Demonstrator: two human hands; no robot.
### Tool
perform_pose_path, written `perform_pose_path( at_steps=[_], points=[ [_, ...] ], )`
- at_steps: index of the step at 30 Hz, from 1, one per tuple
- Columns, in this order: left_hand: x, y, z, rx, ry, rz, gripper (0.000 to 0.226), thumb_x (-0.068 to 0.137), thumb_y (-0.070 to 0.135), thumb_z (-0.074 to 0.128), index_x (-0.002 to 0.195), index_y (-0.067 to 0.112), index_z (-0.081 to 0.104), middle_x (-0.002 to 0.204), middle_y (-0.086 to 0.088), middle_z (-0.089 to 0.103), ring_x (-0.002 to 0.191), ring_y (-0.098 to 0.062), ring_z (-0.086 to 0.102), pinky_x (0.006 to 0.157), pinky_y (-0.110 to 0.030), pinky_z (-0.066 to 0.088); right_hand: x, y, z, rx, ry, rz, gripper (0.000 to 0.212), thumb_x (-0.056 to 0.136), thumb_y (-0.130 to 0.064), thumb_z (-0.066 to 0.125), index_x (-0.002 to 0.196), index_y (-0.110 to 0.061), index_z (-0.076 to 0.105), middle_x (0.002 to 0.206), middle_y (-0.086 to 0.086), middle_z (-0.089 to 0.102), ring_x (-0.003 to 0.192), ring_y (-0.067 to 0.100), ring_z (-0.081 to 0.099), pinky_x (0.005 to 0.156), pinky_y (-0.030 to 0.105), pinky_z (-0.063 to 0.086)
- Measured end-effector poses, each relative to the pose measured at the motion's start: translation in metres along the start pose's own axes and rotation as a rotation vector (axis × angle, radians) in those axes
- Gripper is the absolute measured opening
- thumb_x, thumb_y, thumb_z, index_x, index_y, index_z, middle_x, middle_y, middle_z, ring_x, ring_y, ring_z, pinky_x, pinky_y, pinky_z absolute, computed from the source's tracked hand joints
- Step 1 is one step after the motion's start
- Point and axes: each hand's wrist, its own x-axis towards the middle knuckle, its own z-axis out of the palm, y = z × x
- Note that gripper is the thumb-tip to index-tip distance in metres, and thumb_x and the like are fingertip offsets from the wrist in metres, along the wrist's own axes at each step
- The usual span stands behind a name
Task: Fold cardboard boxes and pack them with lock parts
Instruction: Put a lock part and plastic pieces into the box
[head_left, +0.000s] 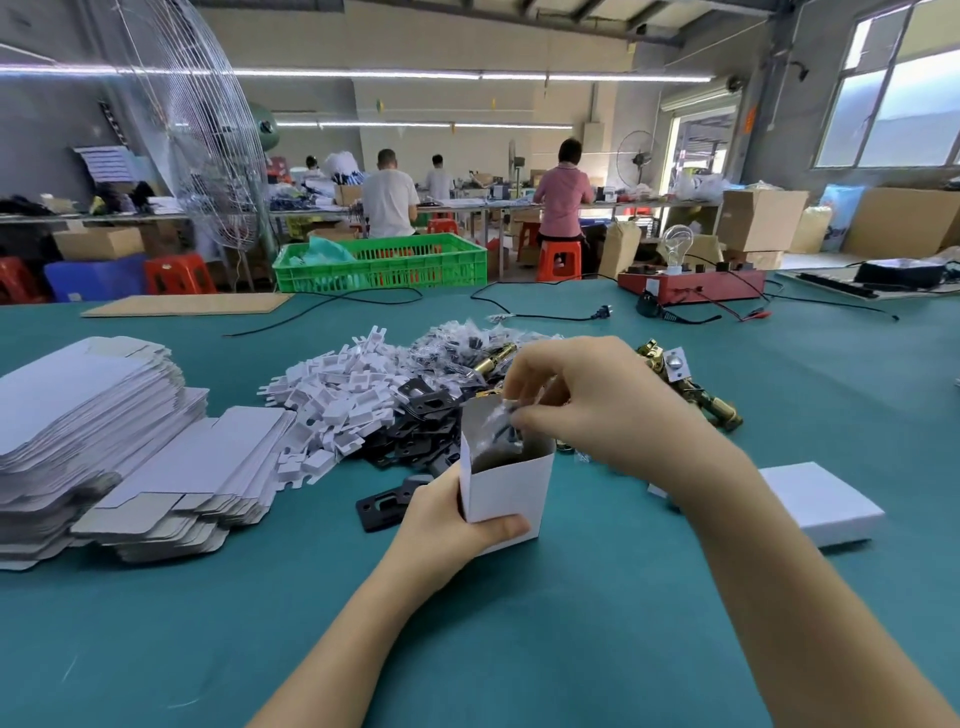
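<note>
An open white box (506, 480) is gripped near its base by the left hand (447, 525) and kept upright above the green table (571, 623), presumably so that parts drop straight in. A clear bag of small parts (501, 421) is pinched by the right hand (587, 400) at the box mouth. The bag's contents are blurred; the box's inside is largely hidden.

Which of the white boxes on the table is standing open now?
The small white box gripped by the left hand: its top is open while the right hand puts a bagged part in. The box at right lies closed.
</note>
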Motion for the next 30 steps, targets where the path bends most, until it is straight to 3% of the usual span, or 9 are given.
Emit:
perform_pose_path(
  at_steps=[5,8,14,17,22,24,27,30],
  points=[
    [0.000,-0.002,0.000,-0.049,0.007,-0.030,0.045,0.062,0.028,0.081,0.104,0.036,0.066,0.098,0.015,0.073,0.093,-0.003,0.068,0.076,-0.021,0.055,0.004,-0.002,0.018,0.100,-0.066,0.015,0.015,0.087,-0.009,0.067,0.101,-0.014,0.066,0.088,0.002,0.070,0.079,0.011,0.066,0.077,0.027,0.053],
    [0.001,-0.001,-0.001,-0.051,-0.008,-0.031,0.047,0.062,0.029,0.082,0.106,0.033,0.066,0.099,0.014,0.073,0.093,-0.002,0.067,0.073,-0.015,0.052,0.002,0.005,0.012,0.172,-0.053,0.072,0.012,0.088,-0.006,0.064,0.097,-0.012,0.066,0.086,0.004,0.071,0.076,0.015,0.069,0.075,0.030,0.057],
    [0.001,-0.001,-0.003,-0.054,-0.021,-0.029,0.045,0.073,0.010,0.085,0.107,0.034,0.066,0.099,0.016,0.072,0.093,0.000,0.066,0.070,-0.012,0.049,0.002,0.003,0.018,-0.014,-0.122,-0.012,0.015,0.085,-0.005,0.064,0.093,-0.014,0.073,0.071,-0.017,0.062,0.067,0.004,0.061,0.067,0.009,0.045],
    [0.000,0.000,-0.003,-0.061,-0.027,-0.026,0.048,0.070,0.015,0.086,0.110,0.032,0.065,0.101,0.013,0.072,0.095,-0.003,0.067,0.072,-0.015,0.052,0.004,0.003,0.017,-0.001,-0.114,-0.023,0.021,0.087,-0.002,0.061,0.103,-0.013,0.071,0.090,-0.006,0.070,0.072,-0.002,0.058,0.072,0.005,0.045],
    [0.002,0.000,-0.002,-0.052,-0.013,-0.024,0.047,0.059,0.028,0.081,0.102,0.033,0.065,0.096,0.013,0.071,0.088,0.001,0.065,0.068,-0.013,0.049,0.000,0.006,0.018,-0.190,-0.395,-0.038,0.032,0.097,-0.009,0.046,0.122,-0.021,0.063,0.118,-0.006,0.065,0.105,0.010,0.057,0.087,0.025,0.045],
    [0.002,-0.002,-0.002,-0.062,-0.028,-0.024,0.048,0.060,0.028,0.082,0.105,0.032,0.065,0.098,0.012,0.072,0.091,-0.001,0.066,0.071,-0.015,0.051,0.000,0.007,0.014,-0.131,-0.313,-0.044,0.028,0.097,-0.013,0.049,0.117,-0.021,0.066,0.111,-0.007,0.067,0.097,0.006,0.058,0.083,0.020,0.045],
    [0.003,-0.002,-0.004,-0.088,-0.078,-0.023,0.050,0.066,0.024,0.082,0.114,0.026,0.066,0.108,0.008,0.072,0.103,-0.010,0.067,0.085,-0.027,0.055,0.002,0.016,0.009,-0.033,0.002,-0.019,0.018,0.093,-0.012,0.057,0.102,-0.017,0.071,0.085,-0.011,0.067,0.071,-0.009,0.054,0.065,0.005,0.038],
    [0.003,-0.002,-0.006,-0.132,-0.105,-0.028,0.046,0.073,0.020,0.081,0.117,0.021,0.066,0.111,0.003,0.073,0.104,-0.014,0.067,0.085,-0.029,0.055,0.002,0.029,0.014,0.157,0.258,0.103,0.013,0.093,-0.016,0.057,0.095,-0.015,0.070,0.078,-0.007,0.068,0.072,0.000,0.060,0.066,0.015,0.046]
  ],
)
